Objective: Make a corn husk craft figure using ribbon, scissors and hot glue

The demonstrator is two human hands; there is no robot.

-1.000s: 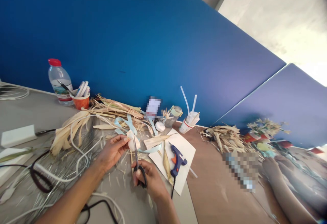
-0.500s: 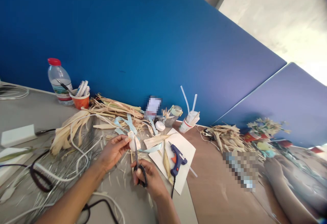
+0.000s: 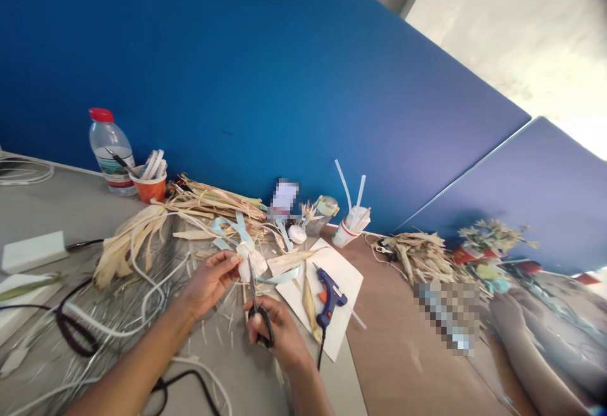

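My left hand (image 3: 215, 280) pinches a pale piece of corn husk (image 3: 245, 269) between thumb and fingertips. In my right hand (image 3: 275, 330) is a pair of black-handled scissors (image 3: 253, 286), its blades pointing away from me and lying across the husk piece. Whether the blades are parted is too small to tell. Just right of my hands, a blue hot glue gun (image 3: 331, 296) lies on a white sheet (image 3: 348, 270), along with a narrow dry husk (image 3: 309, 302). A wider husk strip (image 3: 291, 261) and light blue ribbon (image 3: 243, 229) lie beyond my fingers.
Dried husks (image 3: 213, 201) lie along the blue partition (image 3: 237, 74). White cables (image 3: 152, 302) and thin wires cover the left side. A bottle (image 3: 111, 153), an orange cup (image 3: 150, 187) and a white cup of glue sticks (image 3: 348, 232) stand behind. Another person's arms (image 3: 535, 346) rest at right.
The husk piece at the scissor blades has shifted shape, with more of it now spreading to the right of the blades. Both hands have stayed almost in place.
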